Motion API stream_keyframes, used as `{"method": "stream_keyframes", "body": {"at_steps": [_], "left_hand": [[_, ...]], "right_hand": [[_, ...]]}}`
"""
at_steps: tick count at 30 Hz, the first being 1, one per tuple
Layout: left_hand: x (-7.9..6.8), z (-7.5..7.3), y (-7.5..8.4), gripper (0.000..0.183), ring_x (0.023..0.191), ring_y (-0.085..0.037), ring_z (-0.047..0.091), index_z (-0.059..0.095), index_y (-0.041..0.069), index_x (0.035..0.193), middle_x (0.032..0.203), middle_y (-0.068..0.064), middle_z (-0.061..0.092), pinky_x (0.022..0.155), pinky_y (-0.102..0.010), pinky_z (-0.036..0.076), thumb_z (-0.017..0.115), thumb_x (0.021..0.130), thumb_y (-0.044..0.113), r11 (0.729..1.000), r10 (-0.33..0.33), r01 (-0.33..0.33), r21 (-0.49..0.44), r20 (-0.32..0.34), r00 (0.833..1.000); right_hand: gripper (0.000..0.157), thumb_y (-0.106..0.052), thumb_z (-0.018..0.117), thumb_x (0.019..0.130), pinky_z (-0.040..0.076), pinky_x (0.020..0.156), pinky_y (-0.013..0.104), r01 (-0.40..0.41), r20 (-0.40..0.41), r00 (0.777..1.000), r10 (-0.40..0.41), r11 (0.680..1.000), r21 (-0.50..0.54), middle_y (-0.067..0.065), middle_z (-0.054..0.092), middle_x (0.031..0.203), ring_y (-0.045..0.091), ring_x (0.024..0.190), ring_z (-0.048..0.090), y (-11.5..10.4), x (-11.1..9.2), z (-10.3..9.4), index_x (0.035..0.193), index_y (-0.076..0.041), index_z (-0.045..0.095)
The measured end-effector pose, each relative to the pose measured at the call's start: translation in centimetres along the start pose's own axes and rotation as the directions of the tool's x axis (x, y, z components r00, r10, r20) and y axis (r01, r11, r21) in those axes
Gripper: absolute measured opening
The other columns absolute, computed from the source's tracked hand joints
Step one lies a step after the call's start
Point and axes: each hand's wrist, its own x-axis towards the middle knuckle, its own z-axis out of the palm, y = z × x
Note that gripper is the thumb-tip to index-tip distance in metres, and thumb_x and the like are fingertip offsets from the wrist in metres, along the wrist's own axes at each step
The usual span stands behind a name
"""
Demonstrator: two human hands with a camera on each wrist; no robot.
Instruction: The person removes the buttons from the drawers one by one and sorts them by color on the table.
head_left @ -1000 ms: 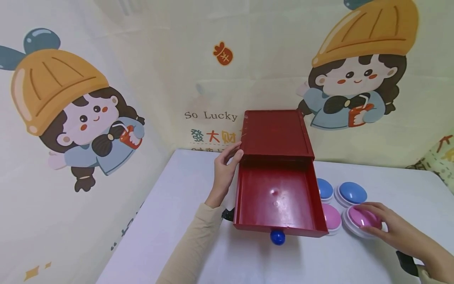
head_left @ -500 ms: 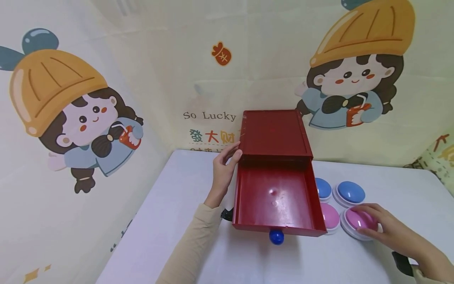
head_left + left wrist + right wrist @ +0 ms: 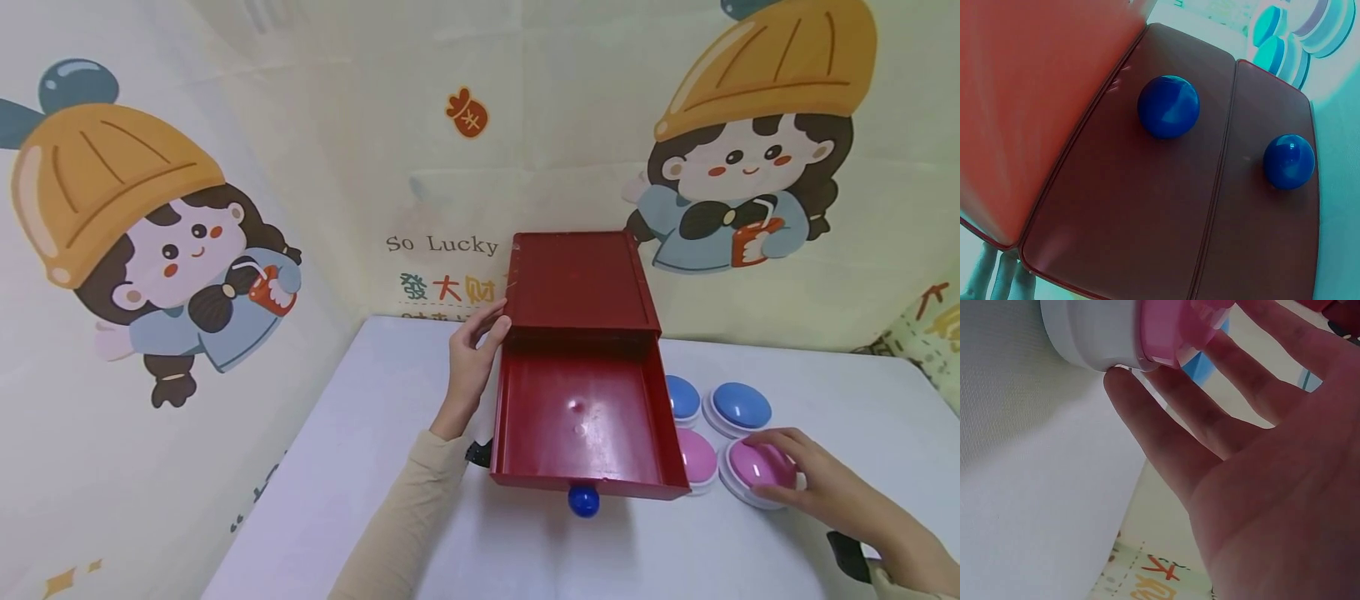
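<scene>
A red drawer cabinet (image 3: 577,279) stands on the white table, its top drawer (image 3: 551,400) pulled out with nothing inside. A blue round knob (image 3: 583,501) sits on that drawer's front. My left hand (image 3: 471,360) rests against the cabinet's left side, thumb by its front edge. In the left wrist view its fingers (image 3: 1004,275) stretch along the side, and two lower drawer fronts show blue knobs (image 3: 1168,107). On the right, my right hand (image 3: 832,482) spans a pink push button (image 3: 759,467) on a white base, thumb and fingers on either side of the dome.
Beside the cabinet's right wall are another pink button (image 3: 697,458), partly hidden by the drawer, and two blue buttons (image 3: 742,405) behind. A printed cloth (image 3: 420,183) hangs along the back and left of the table (image 3: 885,400).
</scene>
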Motion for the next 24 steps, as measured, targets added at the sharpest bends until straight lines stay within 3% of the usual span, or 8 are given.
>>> {"method": "stream_keyframes", "body": {"at_steps": [7,9,12,14,16,19,24], "left_hand": [[0.0,0.1,0.1,0.034,0.113,-0.017,0.062,0.066,0.019,0.130,0.126,-0.001,0.067,0.096,-0.035,0.053,0.065,0.096,0.025,1.000,0.010,-0.010,0.001,0.001,1.000],[-0.2,0.2,1.1,0.036,0.111,-0.014,0.062,0.065,0.013,0.131,0.127,-0.005,0.067,0.095,-0.031,0.053,0.065,0.097,0.021,1.000,0.002,-0.002,-0.004,0.006,1.000],[-0.4,0.3,2.5,0.038,0.108,-0.010,0.061,0.062,0.003,0.133,0.128,-0.013,0.065,0.093,-0.026,0.052,0.064,0.097,0.016,1.000,-0.003,0.003,-0.007,0.014,1.000],[-0.6,0.3,3.5,0.039,0.107,-0.007,0.061,0.060,-0.003,0.133,0.128,-0.019,0.064,0.093,-0.024,0.051,0.063,0.097,0.012,1.000,-0.007,0.007,-0.007,0.018,1.000],[-0.6,0.3,3.5,0.039,0.107,-0.007,0.061,0.060,-0.003,0.133,0.128,-0.019,0.064,0.093,-0.023,0.051,0.063,0.097,0.012,1.000,-0.004,0.004,-0.004,0.016,1.000],[-0.7,0.2,3.4,0.038,0.109,-0.012,0.061,0.061,-0.001,0.132,0.128,-0.018,0.064,0.093,-0.024,0.051,0.062,0.097,0.012,1.000,-0.006,0.006,-0.007,0.015,1.000],[-0.7,0.3,3.3,0.038,0.115,-0.028,0.060,0.061,-0.001,0.132,0.129,-0.018,0.064,0.093,-0.023,0.051,0.062,0.097,0.012,1.000,-0.011,0.011,-0.014,0.020,1.000]], "right_hand": [[0.063,-0.028,0.085,0.077,0.056,0.075,0.059,0.004,-0.021,1.000,-0.004,1.000,0.004,0.029,0.051,0.124,0.049,0.109,0.048,-0.1,-0.1,-0.2,0.127,-0.002,0.057],[0.061,-0.027,0.084,0.078,0.054,0.078,0.063,0.025,-0.045,0.999,-0.025,1.000,-0.013,0.028,0.052,0.123,0.049,0.110,0.047,-0.1,-0.2,-0.2,0.126,-0.002,0.057],[0.062,-0.026,0.086,0.076,0.058,0.082,0.041,0.081,-0.115,0.990,-0.086,0.996,-0.044,0.024,0.057,0.120,0.038,0.108,0.052,0.1,-0.3,-0.2,0.125,-0.001,0.058],[0.063,-0.024,0.087,0.074,0.053,0.080,0.020,0.121,-0.165,0.978,-0.129,0.991,-0.056,0.021,0.059,0.117,0.014,0.108,0.054,0.3,-0.3,-0.1,0.125,0.000,0.058],[0.063,-0.020,0.089,0.072,0.040,0.072,0.004,0.162,-0.212,0.962,-0.172,0.985,-0.062,0.019,0.061,0.115,-0.008,0.103,0.047,0.4,-0.4,-0.1,0.124,0.001,0.059],[0.060,-0.017,0.088,0.073,0.039,0.073,0.003,0.181,-0.232,0.955,-0.186,0.983,-0.045,0.019,0.062,0.115,-0.024,0.100,0.031,0.2,-0.4,-0.1,0.123,0.000,0.059],[0.055,-0.015,0.086,0.076,0.046,0.072,0.007,0.164,-0.249,0.955,-0.163,0.986,-0.017,0.018,0.063,0.115,-0.024,0.098,0.036,-0.6,-0.6,-0.1,0.123,-0.002,0.060]]}}
